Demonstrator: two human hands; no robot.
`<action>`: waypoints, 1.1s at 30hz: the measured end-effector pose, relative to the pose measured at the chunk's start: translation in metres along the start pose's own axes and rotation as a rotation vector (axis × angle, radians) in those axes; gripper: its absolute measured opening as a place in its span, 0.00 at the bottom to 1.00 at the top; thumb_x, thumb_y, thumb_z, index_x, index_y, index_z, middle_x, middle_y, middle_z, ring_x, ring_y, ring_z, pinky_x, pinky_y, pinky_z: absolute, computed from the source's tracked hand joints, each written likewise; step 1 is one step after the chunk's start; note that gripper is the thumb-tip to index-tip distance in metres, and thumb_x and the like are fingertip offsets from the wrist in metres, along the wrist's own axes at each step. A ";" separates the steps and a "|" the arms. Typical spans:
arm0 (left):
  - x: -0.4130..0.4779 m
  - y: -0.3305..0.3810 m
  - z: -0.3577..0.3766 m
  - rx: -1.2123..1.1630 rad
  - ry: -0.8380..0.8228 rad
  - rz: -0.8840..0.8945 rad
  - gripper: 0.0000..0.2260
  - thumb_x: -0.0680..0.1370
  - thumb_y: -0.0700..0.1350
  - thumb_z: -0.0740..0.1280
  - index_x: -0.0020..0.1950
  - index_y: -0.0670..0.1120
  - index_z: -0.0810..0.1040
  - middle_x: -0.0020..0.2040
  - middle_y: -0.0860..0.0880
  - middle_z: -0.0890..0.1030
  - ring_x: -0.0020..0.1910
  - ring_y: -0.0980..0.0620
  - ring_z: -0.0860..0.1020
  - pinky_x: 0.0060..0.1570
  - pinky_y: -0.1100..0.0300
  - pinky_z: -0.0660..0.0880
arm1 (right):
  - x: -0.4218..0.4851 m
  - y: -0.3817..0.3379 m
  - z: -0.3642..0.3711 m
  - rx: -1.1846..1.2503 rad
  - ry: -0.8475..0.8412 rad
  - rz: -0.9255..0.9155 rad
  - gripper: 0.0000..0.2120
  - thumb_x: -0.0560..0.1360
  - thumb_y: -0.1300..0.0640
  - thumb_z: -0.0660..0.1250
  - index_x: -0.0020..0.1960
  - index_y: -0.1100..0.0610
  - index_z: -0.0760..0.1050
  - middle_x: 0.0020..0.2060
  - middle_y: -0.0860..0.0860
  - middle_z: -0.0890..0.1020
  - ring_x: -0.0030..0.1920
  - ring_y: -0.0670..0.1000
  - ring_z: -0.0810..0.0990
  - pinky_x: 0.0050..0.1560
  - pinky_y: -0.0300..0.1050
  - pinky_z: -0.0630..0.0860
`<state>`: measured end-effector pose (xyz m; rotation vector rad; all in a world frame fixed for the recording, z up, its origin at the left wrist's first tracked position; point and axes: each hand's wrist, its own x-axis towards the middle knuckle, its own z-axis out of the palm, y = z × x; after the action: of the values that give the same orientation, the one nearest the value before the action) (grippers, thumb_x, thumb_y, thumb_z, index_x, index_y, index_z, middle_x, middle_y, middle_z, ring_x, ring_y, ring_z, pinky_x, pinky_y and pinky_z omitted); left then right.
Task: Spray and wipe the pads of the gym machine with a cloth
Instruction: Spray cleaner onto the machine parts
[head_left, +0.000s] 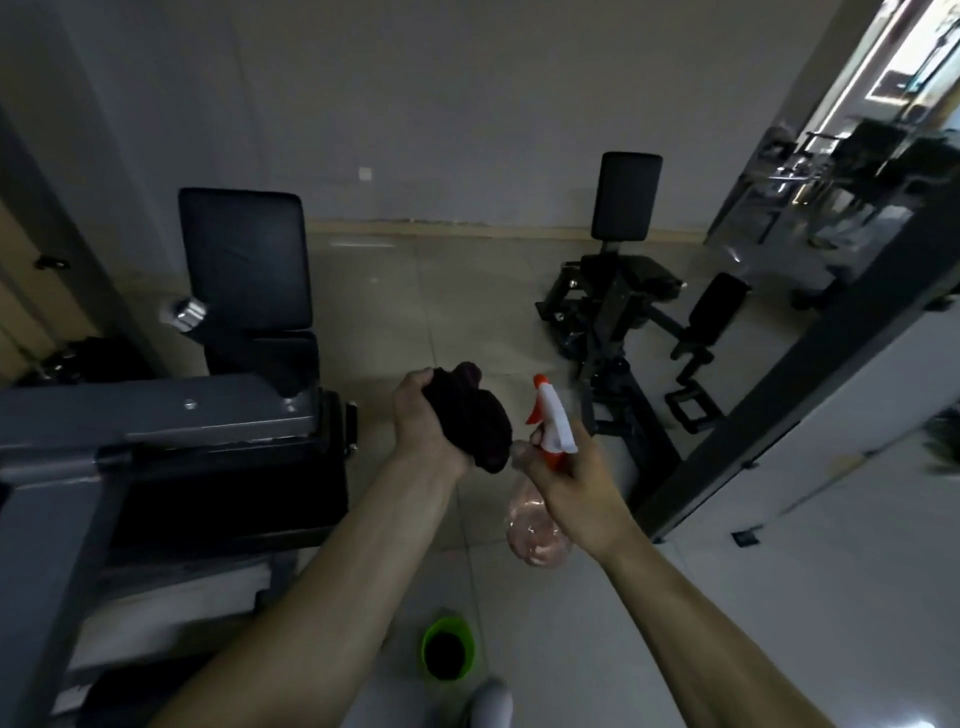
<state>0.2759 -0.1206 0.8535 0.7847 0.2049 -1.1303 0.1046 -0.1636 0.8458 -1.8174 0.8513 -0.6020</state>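
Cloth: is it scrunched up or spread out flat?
Scrunched up: the dark cloth is a bunched wad gripped in the left hand.

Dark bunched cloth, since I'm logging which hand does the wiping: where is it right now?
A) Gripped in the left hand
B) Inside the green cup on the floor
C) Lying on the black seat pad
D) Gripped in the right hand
A: the left hand grips the dark bunched cloth, while the right hand holds the clear spray bottle with its white and orange trigger head.
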 end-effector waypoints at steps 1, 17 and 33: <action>0.013 -0.002 0.009 -0.012 -0.002 -0.007 0.16 0.79 0.55 0.55 0.44 0.44 0.73 0.36 0.45 0.70 0.33 0.47 0.71 0.39 0.56 0.68 | 0.015 0.002 -0.005 0.010 -0.011 0.004 0.22 0.78 0.56 0.74 0.68 0.57 0.71 0.46 0.58 0.78 0.45 0.52 0.80 0.48 0.37 0.77; 0.240 0.076 0.125 0.034 0.045 0.203 0.13 0.74 0.52 0.72 0.50 0.44 0.84 0.47 0.42 0.85 0.44 0.47 0.84 0.46 0.56 0.79 | 0.372 -0.020 -0.015 -0.025 -0.399 -0.221 0.30 0.81 0.60 0.65 0.74 0.32 0.67 0.47 0.38 0.82 0.51 0.38 0.80 0.64 0.36 0.75; 0.352 0.209 0.070 -0.492 0.817 0.810 0.20 0.75 0.45 0.74 0.66 0.44 0.81 0.55 0.45 0.86 0.52 0.48 0.85 0.42 0.57 0.82 | 0.593 -0.043 0.128 0.045 -1.101 -0.427 0.29 0.80 0.59 0.62 0.80 0.50 0.62 0.54 0.60 0.80 0.56 0.55 0.77 0.58 0.40 0.78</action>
<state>0.5957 -0.3821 0.8159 0.7347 0.7389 0.0608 0.5823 -0.5396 0.8505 -1.9142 -0.2912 0.1775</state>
